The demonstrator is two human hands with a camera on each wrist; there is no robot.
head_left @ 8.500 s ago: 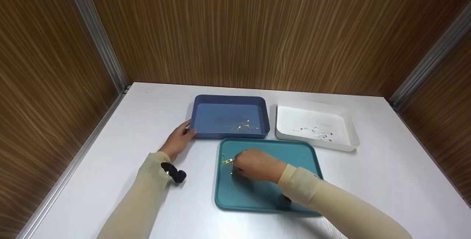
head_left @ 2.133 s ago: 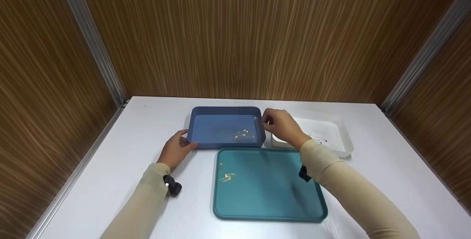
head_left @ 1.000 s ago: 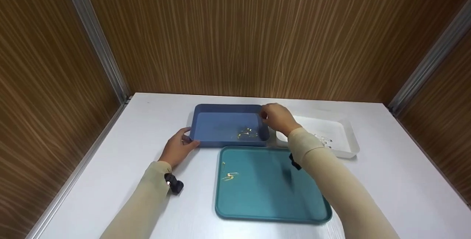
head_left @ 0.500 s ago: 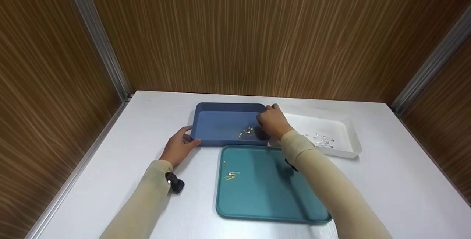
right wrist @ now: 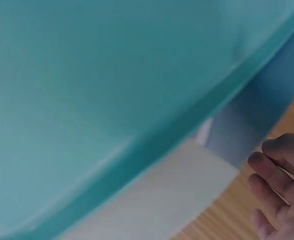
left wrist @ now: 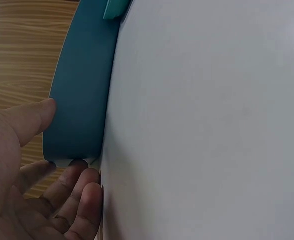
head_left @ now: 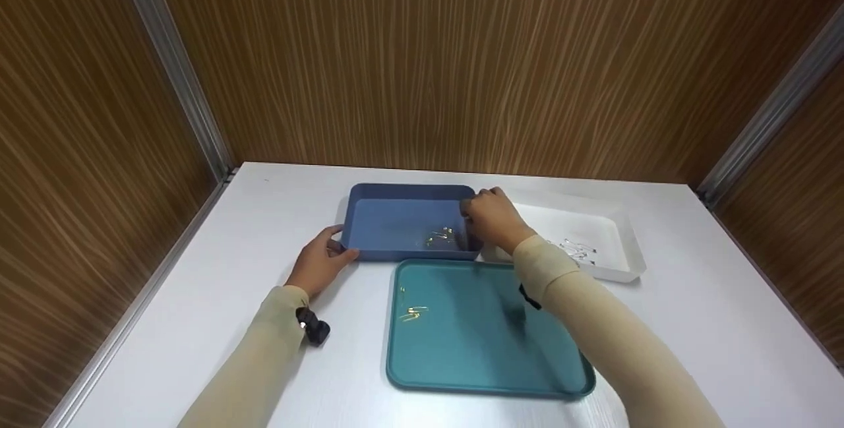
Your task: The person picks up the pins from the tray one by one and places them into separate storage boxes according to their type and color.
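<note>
From the head camera I see my right hand (head_left: 491,218) over the right end of the blue bin (head_left: 369,200), fingers curled downward; its fingertips are hidden behind the knuckles, so I cannot tell whether it pinches anything. The gold safety pins (head_left: 440,237) lie on the bin floor just left of that hand, small and blurred. My left hand (head_left: 321,262) rests against the bin's near left corner, fingers relaxed. A few more gold pins (head_left: 413,311) lie on the teal tray (head_left: 488,355), well apart from both hands. Silver pins (head_left: 577,248) sit in the white bin (head_left: 620,230).

The left wrist camera shows the thumb (left wrist: 34,117) and fingertips (left wrist: 82,175) touching the bin's corner (left wrist: 82,100); its inside is out of sight.

The right wrist camera is mostly filled by the tray's rim (right wrist: 152,145); only loosely curled fingers (right wrist: 279,172) show at the edge, cut off.
</note>
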